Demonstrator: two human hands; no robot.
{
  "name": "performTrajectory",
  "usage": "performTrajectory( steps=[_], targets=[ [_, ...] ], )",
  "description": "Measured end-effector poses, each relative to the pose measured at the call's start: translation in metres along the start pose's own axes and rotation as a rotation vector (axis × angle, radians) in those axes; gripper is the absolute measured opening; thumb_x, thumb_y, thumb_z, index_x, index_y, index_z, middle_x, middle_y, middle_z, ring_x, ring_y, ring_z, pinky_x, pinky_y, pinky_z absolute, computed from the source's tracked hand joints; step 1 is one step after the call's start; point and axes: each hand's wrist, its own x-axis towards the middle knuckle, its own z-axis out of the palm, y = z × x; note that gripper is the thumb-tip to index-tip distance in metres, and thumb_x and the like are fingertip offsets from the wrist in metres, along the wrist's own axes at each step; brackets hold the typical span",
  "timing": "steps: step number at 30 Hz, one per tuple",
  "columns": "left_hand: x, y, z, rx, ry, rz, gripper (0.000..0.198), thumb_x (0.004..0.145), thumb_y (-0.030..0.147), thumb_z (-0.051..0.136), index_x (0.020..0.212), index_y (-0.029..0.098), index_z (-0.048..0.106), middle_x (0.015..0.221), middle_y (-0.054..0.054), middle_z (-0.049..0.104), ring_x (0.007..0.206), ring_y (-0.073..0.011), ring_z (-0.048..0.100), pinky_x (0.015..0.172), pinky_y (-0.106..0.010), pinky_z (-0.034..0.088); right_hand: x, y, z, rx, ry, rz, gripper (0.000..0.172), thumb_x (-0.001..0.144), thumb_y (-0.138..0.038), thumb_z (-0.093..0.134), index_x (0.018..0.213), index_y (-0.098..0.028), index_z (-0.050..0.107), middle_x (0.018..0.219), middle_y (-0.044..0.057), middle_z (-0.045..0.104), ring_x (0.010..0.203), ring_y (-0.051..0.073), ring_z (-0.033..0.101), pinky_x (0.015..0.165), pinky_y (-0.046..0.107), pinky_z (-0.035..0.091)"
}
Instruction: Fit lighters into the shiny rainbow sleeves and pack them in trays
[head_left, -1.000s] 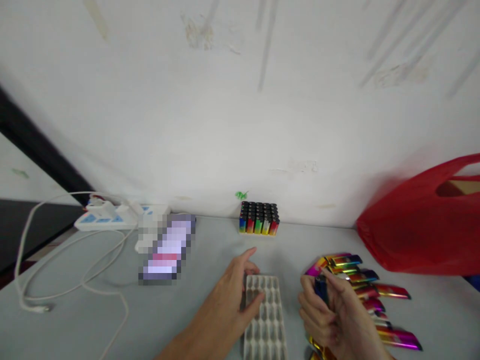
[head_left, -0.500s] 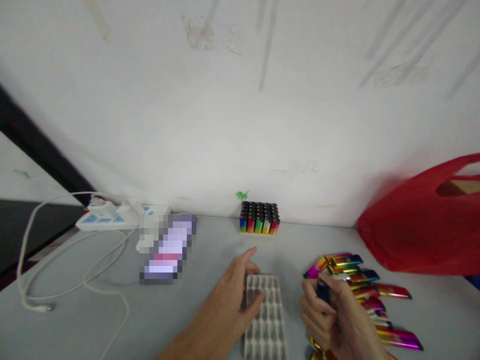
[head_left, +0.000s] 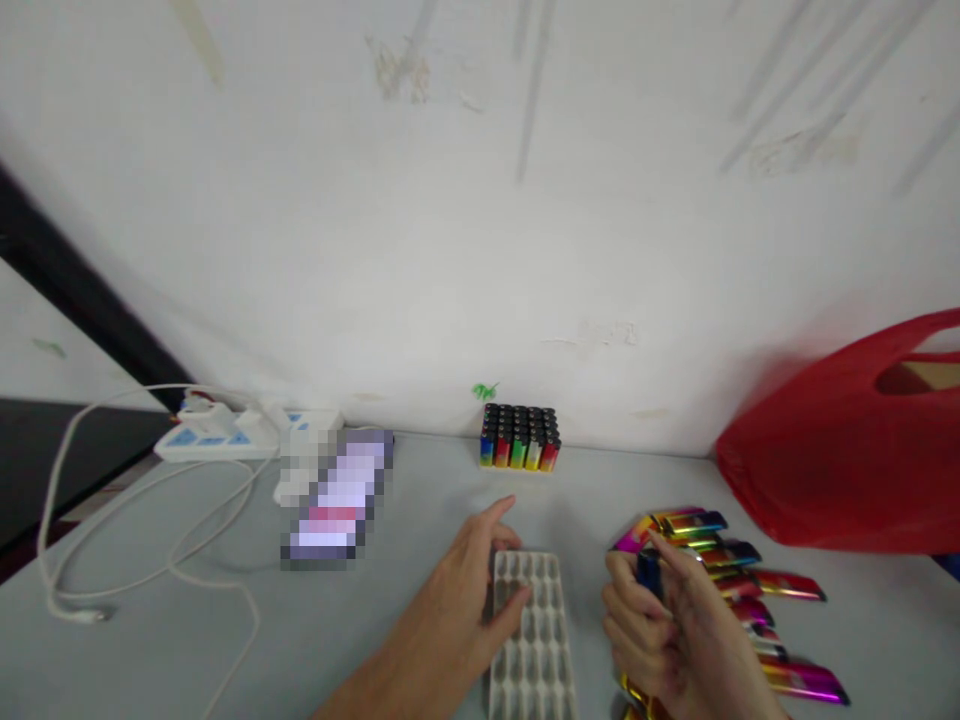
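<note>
A pale tray [head_left: 536,640] with rows of small pockets lies lengthwise in front of me. My left hand [head_left: 472,590] grips its left side, thumb over the top pockets and fingers at the far left corner. To the right of the tray, my right hand [head_left: 667,620] is closed around a dark blue lighter [head_left: 649,573], only one end of which shows between thumb and curled fingers. Several shiny, multicoloured lighters [head_left: 787,585] lie loosely piled beside and behind that hand, partly hidden by it.
A block of upright lighters with black tops [head_left: 519,440] stands against the wall. On the left are a phone [head_left: 341,495], a white power strip [head_left: 225,435] and a looping white cable [head_left: 176,555]. A red bag [head_left: 847,450] sits at the back right.
My right thumb has lifted and straightened a little, while the fingers stay around the lighter. My left hand and the tray have not visibly moved.
</note>
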Motion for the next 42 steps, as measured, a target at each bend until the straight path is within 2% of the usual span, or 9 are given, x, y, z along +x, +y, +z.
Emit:
performTrajectory(
  steps=[15, 20, 24, 28, 30, 32, 35, 40, 42],
  targets=[
    [0.000, 0.000, -0.001, 0.001, 0.006, 0.021, 0.078, 0.094, 0.009, 0.066, 0.161, 0.032, 0.033, 0.131, -0.007, 0.067, 0.110, -0.0239, 0.067, 0.107, -0.044, 0.054, -0.003, 0.006, -0.007, 0.011, 0.015, 0.009, 0.057, 0.089, -0.062, 0.076, 0.064, -0.023, 0.043, 0.049, -0.013, 0.022, 0.039, 0.004, 0.008, 0.033, 0.017, 0.016],
    [0.001, 0.002, -0.001, 0.000, 0.019, 0.024, 0.077, 0.093, 0.009, 0.066, 0.160, 0.030, 0.036, 0.130, -0.007, 0.068, 0.109, -0.0238, 0.068, 0.107, -0.043, 0.054, -0.002, 0.004, -0.001, -0.068, 0.149, -0.015, 0.058, 0.093, -0.067, 0.072, 0.068, -0.022, 0.044, 0.055, -0.013, 0.020, 0.045, 0.005, 0.005, 0.038, 0.017, 0.013],
    [0.001, 0.002, -0.002, -0.025, 0.025, -0.007, 0.076, 0.092, 0.011, 0.068, 0.159, 0.030, 0.038, 0.129, -0.007, 0.069, 0.100, -0.0216, 0.068, 0.102, -0.041, 0.056, -0.002, 0.002, 0.005, -0.168, 0.231, -0.064, 0.051, 0.094, -0.072, 0.068, 0.085, -0.023, 0.058, 0.057, -0.012, 0.028, 0.046, 0.007, 0.008, 0.040, 0.019, 0.013],
    [0.004, 0.000, -0.003, -0.097, 0.064, -0.089, 0.071, 0.089, 0.012, 0.068, 0.154, 0.029, 0.043, 0.123, -0.005, 0.072, 0.088, -0.0183, 0.068, 0.093, -0.038, 0.057, -0.003, 0.003, 0.009, -0.389, 0.287, -0.268, 0.045, 0.100, -0.067, 0.062, 0.100, -0.022, 0.068, 0.065, -0.005, 0.048, 0.048, 0.010, 0.032, 0.049, 0.025, 0.031],
    [0.006, -0.001, -0.003, -0.130, 0.064, -0.111, 0.072, 0.087, 0.013, 0.069, 0.152, 0.029, 0.045, 0.121, -0.005, 0.073, 0.085, -0.0178, 0.068, 0.089, -0.037, 0.056, -0.003, 0.001, 0.011, -0.597, 0.327, -0.394, 0.041, 0.102, -0.063, 0.062, 0.102, -0.023, 0.072, 0.073, 0.000, 0.057, 0.059, 0.015, 0.048, 0.060, 0.028, 0.040],
    [0.007, -0.002, -0.003, -0.156, 0.054, -0.121, 0.071, 0.086, 0.013, 0.069, 0.150, 0.029, 0.046, 0.120, -0.004, 0.074, 0.084, -0.0178, 0.068, 0.086, -0.036, 0.056, -0.003, -0.002, 0.014, -0.854, 0.367, -0.509, 0.037, 0.103, -0.059, 0.063, 0.104, -0.025, 0.075, 0.084, 0.004, 0.063, 0.078, 0.021, 0.057, 0.075, 0.032, 0.044],
    [0.007, -0.001, -0.001, -0.171, 0.043, -0.145, 0.067, 0.086, 0.011, 0.068, 0.148, 0.029, 0.049, 0.118, -0.003, 0.076, 0.082, -0.0175, 0.068, 0.083, -0.035, 0.054, -0.004, -0.007, 0.022, -1.107, 0.349, -0.587, 0.032, 0.105, -0.054, 0.062, 0.107, -0.027, 0.078, 0.098, 0.006, 0.066, 0.095, 0.025, 0.058, 0.087, 0.034, 0.042],
    [0.006, 0.002, 0.000, -0.193, 0.034, -0.141, 0.064, 0.085, 0.013, 0.071, 0.145, 0.027, 0.053, 0.116, -0.003, 0.076, 0.080, -0.0174, 0.067, 0.082, -0.035, 0.054, 0.004, 0.004, 0.045, -1.219, 0.257, -0.480, 0.024, 0.109, -0.048, 0.058, 0.114, -0.029, 0.073, 0.105, 0.004, 0.068, 0.107, 0.026, 0.060, 0.096, 0.036, 0.040],
    [0.008, 0.002, -0.001, -0.219, 0.029, -0.137, 0.061, 0.087, 0.016, 0.072, 0.145, 0.026, 0.053, 0.115, -0.003, 0.076, 0.080, -0.0179, 0.067, 0.080, -0.034, 0.054, 0.010, 0.011, 0.052, -1.311, 0.240, -0.491, 0.020, 0.107, -0.046, 0.062, 0.109, -0.029, 0.072, 0.102, 0.003, 0.068, 0.102, 0.026, 0.061, 0.094, 0.037, 0.041]
  ],
)
